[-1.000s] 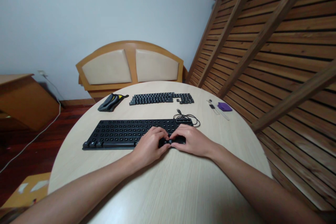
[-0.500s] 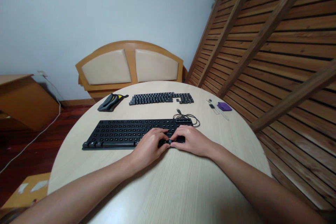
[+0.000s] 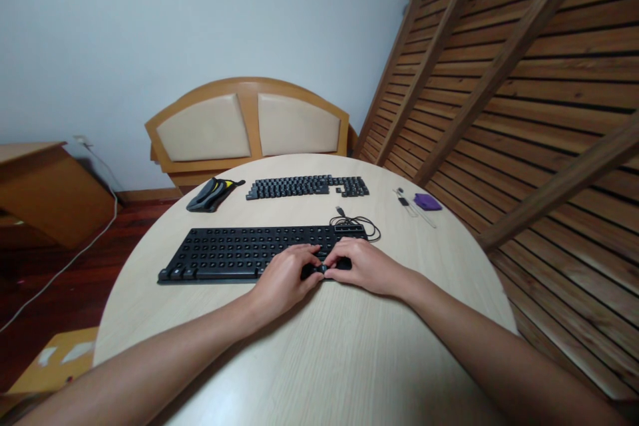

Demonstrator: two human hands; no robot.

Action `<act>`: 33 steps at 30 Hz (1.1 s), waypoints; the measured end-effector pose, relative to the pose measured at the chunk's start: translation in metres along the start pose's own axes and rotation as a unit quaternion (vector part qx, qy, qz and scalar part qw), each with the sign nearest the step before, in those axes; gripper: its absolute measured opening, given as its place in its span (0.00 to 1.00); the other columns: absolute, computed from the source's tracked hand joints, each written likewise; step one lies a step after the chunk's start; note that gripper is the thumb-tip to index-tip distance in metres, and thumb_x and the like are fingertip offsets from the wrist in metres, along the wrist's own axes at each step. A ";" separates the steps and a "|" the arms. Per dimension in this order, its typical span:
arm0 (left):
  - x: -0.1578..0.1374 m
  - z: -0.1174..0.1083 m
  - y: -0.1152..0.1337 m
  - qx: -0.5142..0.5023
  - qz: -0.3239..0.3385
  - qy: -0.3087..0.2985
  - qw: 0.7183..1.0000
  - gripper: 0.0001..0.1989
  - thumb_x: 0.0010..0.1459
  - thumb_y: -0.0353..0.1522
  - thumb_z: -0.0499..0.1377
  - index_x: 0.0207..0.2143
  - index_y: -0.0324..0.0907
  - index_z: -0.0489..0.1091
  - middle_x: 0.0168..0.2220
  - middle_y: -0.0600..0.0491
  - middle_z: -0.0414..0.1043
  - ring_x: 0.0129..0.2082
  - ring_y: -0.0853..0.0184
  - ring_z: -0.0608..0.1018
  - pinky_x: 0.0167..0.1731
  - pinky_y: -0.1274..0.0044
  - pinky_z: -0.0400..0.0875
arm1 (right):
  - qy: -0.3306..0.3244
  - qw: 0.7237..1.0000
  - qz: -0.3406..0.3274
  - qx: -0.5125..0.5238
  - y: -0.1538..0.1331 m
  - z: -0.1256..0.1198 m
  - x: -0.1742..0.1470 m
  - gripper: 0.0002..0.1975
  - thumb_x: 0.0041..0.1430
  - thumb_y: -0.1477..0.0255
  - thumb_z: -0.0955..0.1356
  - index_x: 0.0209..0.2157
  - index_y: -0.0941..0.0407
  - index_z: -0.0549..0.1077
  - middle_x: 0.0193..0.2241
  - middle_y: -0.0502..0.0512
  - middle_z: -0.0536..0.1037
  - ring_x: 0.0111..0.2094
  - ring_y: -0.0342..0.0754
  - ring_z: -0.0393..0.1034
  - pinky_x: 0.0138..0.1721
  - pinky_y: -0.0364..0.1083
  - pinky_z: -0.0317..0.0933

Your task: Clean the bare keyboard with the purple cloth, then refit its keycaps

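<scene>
A black keyboard [image 3: 224, 247], stripped of most of its keycaps, lies flat in front of me. A few keycaps [image 3: 177, 273] sit in its near left corner. My left hand [image 3: 284, 273] and my right hand [image 3: 365, 267] meet over the near edge, right of the middle. Thumb and fingers of both hands are bent in a pinch around one small black keycap [image 3: 323, 269], which they partly cover. Whether it is seated on the keyboard I cannot make out. Loose black keycaps [image 3: 289, 186] are laid out in keyboard order behind it.
Behind the keyboard's right end lies its coiled cable [image 3: 367, 223]. A grey, black and yellow folded item [image 3: 212, 195] is at the back left. A purple cloth [image 3: 426, 202] and a thin wire tool [image 3: 407, 205] lie at the right of the round table [image 3: 319, 346].
</scene>
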State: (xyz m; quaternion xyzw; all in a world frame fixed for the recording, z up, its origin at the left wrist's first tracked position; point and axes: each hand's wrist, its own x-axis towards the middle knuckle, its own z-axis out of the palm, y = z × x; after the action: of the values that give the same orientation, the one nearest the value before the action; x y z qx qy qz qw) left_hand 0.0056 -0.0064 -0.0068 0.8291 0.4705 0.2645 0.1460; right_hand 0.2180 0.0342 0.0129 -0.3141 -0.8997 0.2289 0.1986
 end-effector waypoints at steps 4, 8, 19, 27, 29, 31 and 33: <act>0.000 0.000 0.003 0.003 0.001 0.003 1.000 0.07 0.59 0.31 0.63 0.40 0.41 0.76 0.51 0.44 0.76 0.54 0.55 0.76 0.54 0.60 0.70 | -0.007 1.000 -0.001 -0.008 -0.002 -0.001 0.001 0.05 0.59 0.69 0.72 0.36 0.55 0.79 0.33 0.53 0.81 0.38 0.48 0.72 0.42 0.46 0.61; -0.001 0.001 0.003 0.007 0.005 0.007 1.000 0.07 0.59 0.31 0.62 0.40 0.41 0.76 0.52 0.44 0.76 0.54 0.56 0.76 0.54 0.61 0.71 | -0.013 1.000 -0.002 -0.017 -0.003 -0.001 0.002 0.05 0.59 0.70 0.71 0.36 0.56 0.78 0.33 0.53 0.81 0.38 0.48 0.72 0.42 0.46 0.61; -0.001 0.002 0.002 0.018 0.005 0.003 1.000 0.06 0.58 0.30 0.63 0.38 0.41 0.76 0.51 0.46 0.76 0.53 0.56 0.76 0.54 0.64 0.71 | -0.012 0.999 -0.009 -0.038 -0.001 0.002 0.001 0.05 0.59 0.70 0.71 0.36 0.56 0.77 0.33 0.54 0.79 0.39 0.49 0.71 0.42 0.47 0.61; 0.000 0.001 0.002 0.017 0.009 -0.007 1.000 0.05 0.59 0.30 0.63 0.38 0.41 0.75 0.51 0.46 0.76 0.53 0.57 0.75 0.54 0.64 0.70 | -0.013 1.000 -0.009 -0.025 -0.001 0.001 0.000 0.05 0.60 0.69 0.71 0.36 0.56 0.77 0.34 0.54 0.79 0.40 0.49 0.71 0.43 0.47 0.62; 0.000 0.001 0.001 0.019 0.009 -0.006 1.000 0.05 0.59 0.30 0.63 0.38 0.41 0.75 0.51 0.46 0.76 0.54 0.56 0.75 0.54 0.64 0.70 | -0.012 1.000 -0.007 -0.023 -0.001 0.000 0.000 0.05 0.60 0.69 0.71 0.36 0.56 0.77 0.34 0.54 0.80 0.40 0.49 0.71 0.43 0.47 0.62; 0.000 0.002 0.000 0.019 0.010 -0.005 1.000 0.05 0.59 0.30 0.63 0.39 0.41 0.75 0.52 0.46 0.75 0.54 0.56 0.75 0.55 0.63 0.70 | -0.012 1.000 -0.005 -0.018 -0.001 0.000 0.000 0.05 0.60 0.69 0.71 0.37 0.56 0.78 0.34 0.54 0.80 0.40 0.49 0.71 0.43 0.47 0.62; 0.000 0.002 -0.001 0.017 0.011 -0.010 1.000 0.06 0.59 0.31 0.63 0.39 0.41 0.75 0.52 0.46 0.75 0.54 0.56 0.75 0.55 0.63 0.70 | -0.011 1.000 -0.007 -0.015 -0.001 0.000 0.000 0.05 0.60 0.70 0.71 0.37 0.56 0.78 0.34 0.54 0.80 0.40 0.49 0.71 0.43 0.47 0.62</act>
State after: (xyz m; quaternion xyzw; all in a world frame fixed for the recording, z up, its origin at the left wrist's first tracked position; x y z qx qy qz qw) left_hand 0.0058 -0.0055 -0.0087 0.8390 0.4647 0.2498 0.1332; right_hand 0.2175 0.0336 0.0134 -0.3080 -0.9074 0.2175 0.1854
